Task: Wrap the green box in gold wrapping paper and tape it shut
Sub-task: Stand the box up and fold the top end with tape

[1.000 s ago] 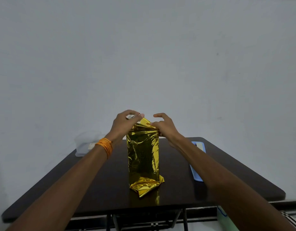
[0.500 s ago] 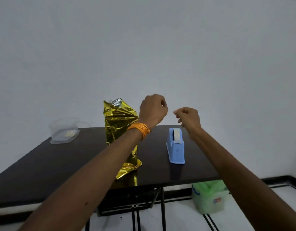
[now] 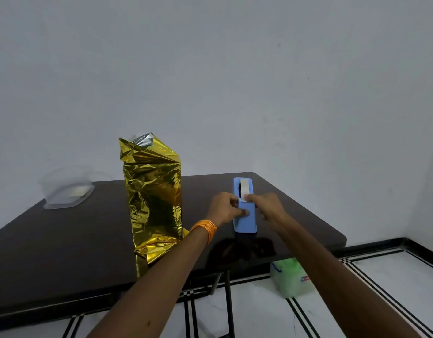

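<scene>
Gold-wrapped box (image 3: 153, 198) upright on the table (image 3: 64, 240).
I see loose top folds, silver showing; blue tape dispenser (image 3: 245, 222) to its right holds tape (image 3: 243, 185), probably white.

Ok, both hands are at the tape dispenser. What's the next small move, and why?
Probably draw a short strip off the tape with the right hand and tear it. That hand appears to pinch the tape's end, the left hand holds the dispenser, and the top fold of the box stands loose.
</scene>
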Tool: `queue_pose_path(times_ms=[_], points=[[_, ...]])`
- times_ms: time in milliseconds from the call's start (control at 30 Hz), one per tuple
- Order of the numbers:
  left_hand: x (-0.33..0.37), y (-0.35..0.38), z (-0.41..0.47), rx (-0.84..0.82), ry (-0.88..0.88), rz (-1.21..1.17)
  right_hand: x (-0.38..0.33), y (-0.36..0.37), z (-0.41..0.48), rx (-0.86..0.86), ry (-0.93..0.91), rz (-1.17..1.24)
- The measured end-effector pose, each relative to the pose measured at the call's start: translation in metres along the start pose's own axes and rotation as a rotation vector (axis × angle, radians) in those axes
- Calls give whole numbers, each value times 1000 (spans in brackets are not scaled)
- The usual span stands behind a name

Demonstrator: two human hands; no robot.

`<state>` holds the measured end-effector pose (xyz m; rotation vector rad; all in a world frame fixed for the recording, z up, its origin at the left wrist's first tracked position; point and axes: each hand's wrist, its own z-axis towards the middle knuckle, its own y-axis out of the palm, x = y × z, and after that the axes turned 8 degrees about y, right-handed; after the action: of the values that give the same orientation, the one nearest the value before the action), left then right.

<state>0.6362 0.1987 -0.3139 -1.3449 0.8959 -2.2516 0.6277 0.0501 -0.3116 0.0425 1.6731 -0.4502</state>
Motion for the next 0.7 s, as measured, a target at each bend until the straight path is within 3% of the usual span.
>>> queue_pose_path(times_ms=[200,433,700], points=[[-10,8,0,80,78,14,-15,4,-4,16,-2,120],[-9,9,-2,148,121,44,-24,7,-3,178,-202,-176],[-6,9,-4,150,113,44,-18,6,-16,128,-148,11]])
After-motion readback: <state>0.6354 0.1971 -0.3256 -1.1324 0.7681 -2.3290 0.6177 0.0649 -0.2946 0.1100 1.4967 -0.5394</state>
